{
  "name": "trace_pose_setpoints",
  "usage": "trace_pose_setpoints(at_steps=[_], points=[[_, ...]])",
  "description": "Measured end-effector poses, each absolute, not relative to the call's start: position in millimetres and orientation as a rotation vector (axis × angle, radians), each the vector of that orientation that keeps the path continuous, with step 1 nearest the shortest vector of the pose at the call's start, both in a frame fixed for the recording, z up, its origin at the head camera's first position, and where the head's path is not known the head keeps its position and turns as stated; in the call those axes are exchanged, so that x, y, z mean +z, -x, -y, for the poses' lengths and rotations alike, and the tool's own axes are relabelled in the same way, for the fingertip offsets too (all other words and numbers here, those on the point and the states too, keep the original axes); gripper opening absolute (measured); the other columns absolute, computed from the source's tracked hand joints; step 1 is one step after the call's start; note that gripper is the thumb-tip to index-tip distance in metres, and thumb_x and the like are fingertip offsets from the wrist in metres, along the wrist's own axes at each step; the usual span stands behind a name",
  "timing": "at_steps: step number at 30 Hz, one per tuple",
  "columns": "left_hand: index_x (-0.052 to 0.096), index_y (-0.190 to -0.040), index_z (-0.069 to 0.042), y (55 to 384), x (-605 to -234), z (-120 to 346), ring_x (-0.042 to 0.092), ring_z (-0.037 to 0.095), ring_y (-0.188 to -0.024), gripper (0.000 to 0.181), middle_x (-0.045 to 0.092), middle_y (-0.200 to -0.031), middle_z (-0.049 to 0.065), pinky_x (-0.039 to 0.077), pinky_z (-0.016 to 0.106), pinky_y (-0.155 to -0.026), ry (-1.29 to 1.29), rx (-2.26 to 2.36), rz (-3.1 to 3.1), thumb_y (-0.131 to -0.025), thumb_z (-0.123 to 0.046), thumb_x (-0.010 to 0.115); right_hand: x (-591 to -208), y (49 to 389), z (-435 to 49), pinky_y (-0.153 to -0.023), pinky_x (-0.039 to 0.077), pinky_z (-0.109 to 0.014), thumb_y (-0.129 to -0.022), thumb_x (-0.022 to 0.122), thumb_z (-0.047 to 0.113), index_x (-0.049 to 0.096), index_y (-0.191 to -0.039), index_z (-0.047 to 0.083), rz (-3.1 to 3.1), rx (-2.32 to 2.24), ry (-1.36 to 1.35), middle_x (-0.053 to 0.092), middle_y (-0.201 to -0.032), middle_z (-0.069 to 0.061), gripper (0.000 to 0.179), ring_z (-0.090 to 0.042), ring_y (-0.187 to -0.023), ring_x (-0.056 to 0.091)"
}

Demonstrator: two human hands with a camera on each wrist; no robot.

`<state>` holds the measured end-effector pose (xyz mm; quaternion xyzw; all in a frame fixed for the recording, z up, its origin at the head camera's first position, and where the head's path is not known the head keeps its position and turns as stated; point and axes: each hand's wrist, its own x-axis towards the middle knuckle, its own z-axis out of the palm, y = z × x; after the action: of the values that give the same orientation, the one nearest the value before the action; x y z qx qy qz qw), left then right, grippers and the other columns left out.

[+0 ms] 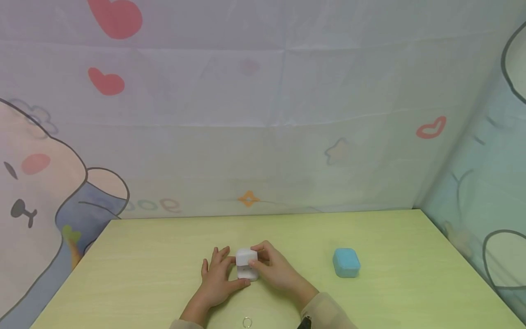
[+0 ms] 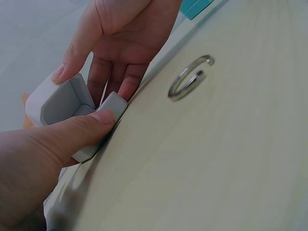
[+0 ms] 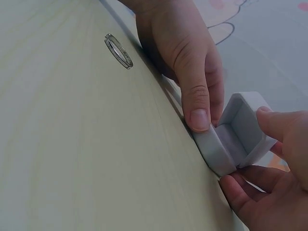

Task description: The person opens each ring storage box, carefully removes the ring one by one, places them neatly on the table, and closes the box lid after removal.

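Note:
A small white ring box stands on the table in the head view with its lid (image 1: 245,257) raised from its base (image 1: 248,274). My left hand (image 1: 218,282) grips the base, its thumb (image 2: 94,122) across the front edge and fingers at the side. On the right, my right hand (image 1: 279,269) pinches the lid between thumb and fingers. Both wrist views show the grey lining (image 3: 243,122) inside the opened box. A thin silver ring (image 2: 181,77) lies on the table nearer the person, apart from both hands.
A light blue box (image 1: 346,262) with rounded corners sits to the right of the hands on the pale wooden table (image 1: 144,256). Behind the table hangs a printed cloth (image 1: 263,155) with hearts and a cartoon animal. A dark object (image 1: 305,323) shows at the right sleeve.

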<state>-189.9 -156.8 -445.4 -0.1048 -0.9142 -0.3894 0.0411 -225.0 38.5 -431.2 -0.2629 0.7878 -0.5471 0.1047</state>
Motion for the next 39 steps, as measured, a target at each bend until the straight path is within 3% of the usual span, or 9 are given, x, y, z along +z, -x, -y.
trace_pose_setpoints(at_steps=[39], points=[[0.058, -0.116, 0.003, 188.4, -442.4, 155.7, 0.001, 0.05, -0.142, 0.065, 0.027, -0.148, 0.028, -0.01, 0.072, -0.104, 0.314, -1.222, 2.796, -0.073, -0.042, 0.077, -429.9, 225.9, -40.5, -0.101, 0.042, -0.054, -0.097, 0.053, 0.026, 0.044, -0.125, 0.009, -2.288, -1.609, 0.787, 0.051, -0.134, -0.022, 0.035, -0.036, -0.122, 0.052]])
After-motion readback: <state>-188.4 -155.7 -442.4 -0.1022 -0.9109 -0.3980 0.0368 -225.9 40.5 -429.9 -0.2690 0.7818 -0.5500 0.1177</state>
